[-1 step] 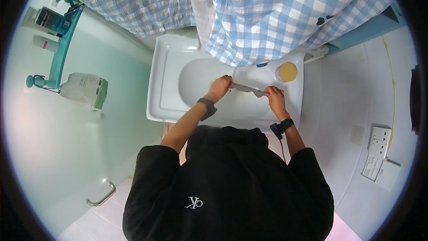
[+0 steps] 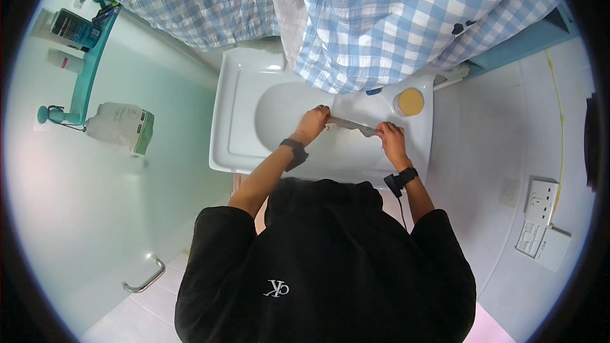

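Above a white sink (image 2: pixel 238 143), a narrow, dark grey strip of limp cloth-like material (image 2: pixel 354 126) is stretched between my two hands. My left hand (image 2: pixel 312 124) has its fingers closed on the strip's left end, near the right side of the round basin. At the other end, my right hand (image 2: pixel 391 139) pinches the strip with thumb and fingers, over the flat right part of the sink. The lower edge of the strip hangs a little wavy. What exactly the strip is cannot be made out.
A jar with a yellow-tan top (image 2: pixel 410 102) stands on the sink's right side. Blue-and-white checked curtains (image 2: pixel 394 25) hang down over the sink's far edge. On the left wall, a teal shelf (image 2: pixel 89 76) carries bottles, with a plastic bag (image 2: pixel 117 126) hanging beside it.
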`<state>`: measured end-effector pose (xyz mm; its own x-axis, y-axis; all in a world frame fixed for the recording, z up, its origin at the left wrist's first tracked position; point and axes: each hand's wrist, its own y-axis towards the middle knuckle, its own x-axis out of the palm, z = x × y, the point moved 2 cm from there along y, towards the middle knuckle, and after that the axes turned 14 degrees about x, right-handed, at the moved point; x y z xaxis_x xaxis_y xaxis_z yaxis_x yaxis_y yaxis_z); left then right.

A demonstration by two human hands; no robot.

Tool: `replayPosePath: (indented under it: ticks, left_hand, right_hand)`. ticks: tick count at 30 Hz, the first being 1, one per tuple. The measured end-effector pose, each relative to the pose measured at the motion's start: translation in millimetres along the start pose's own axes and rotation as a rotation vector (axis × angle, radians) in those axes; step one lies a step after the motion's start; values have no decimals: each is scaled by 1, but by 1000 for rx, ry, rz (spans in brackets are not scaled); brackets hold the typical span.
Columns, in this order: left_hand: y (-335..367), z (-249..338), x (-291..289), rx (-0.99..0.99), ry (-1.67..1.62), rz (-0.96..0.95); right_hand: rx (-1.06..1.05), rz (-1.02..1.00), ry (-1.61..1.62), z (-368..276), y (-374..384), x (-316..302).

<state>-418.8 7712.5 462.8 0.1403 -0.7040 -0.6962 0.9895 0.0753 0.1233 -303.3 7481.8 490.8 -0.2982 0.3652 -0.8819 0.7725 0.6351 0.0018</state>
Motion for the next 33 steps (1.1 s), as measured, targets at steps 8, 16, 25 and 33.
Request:
replayPosePath:
  ticks: [8, 16, 25, 33]
  left_hand:
    - [-12, 7, -50, 45, 124, 257]
    - [-45, -20, -65, -459, -153, 254]
    - [-53, -37, -73, -464, -743, 563]
    - [-47, -21, -74, -498, -997, 558]
  right_hand:
    - [-140, -6, -107, -22, 15, 31]
    - [-306, 42, -54, -83, 26, 47]
    - [-125, -59, -20, -85, 45, 105]
    - [-135, -320, 52, -86, 38, 105]
